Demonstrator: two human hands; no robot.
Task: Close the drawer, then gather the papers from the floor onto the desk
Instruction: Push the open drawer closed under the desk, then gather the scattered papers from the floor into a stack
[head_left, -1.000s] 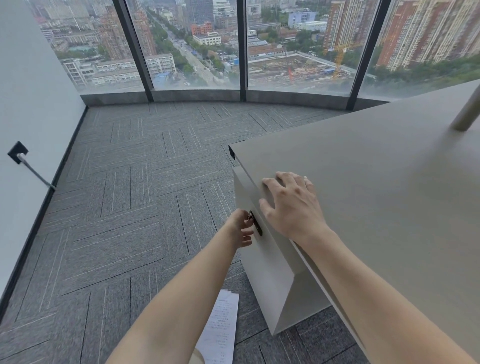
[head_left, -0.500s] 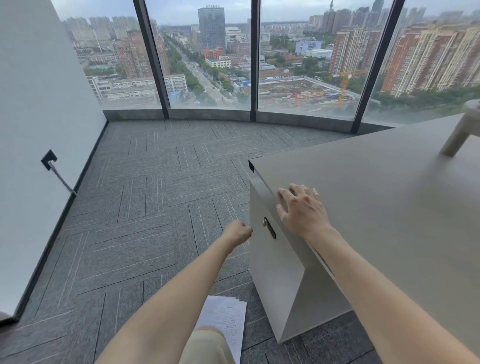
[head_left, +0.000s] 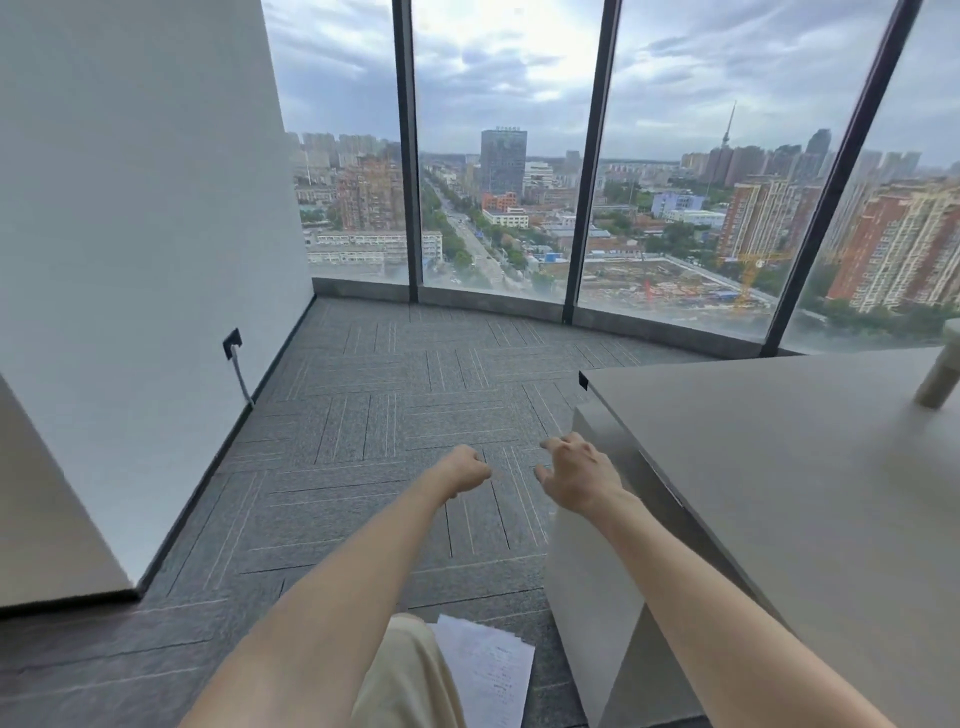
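The grey desk fills the right side, and its drawer unit hangs under the near corner with its front flush. White printed papers lie on the carpet at the bottom centre, partly hidden by my beige trouser knee. My left hand is curled into a loose fist in the air over the carpet, holding nothing. Just left of the desk corner hovers my right hand, its fingers spread and off the desk.
Grey carpet tiles stretch to floor-to-ceiling windows ahead. A white wall with a socket and cable runs along the left. A pale cylindrical leg stands on the desk at far right.
Both hands have left the drawer front and desk edge and now hang in the air. The view has tilted upward, showing more window and sky.
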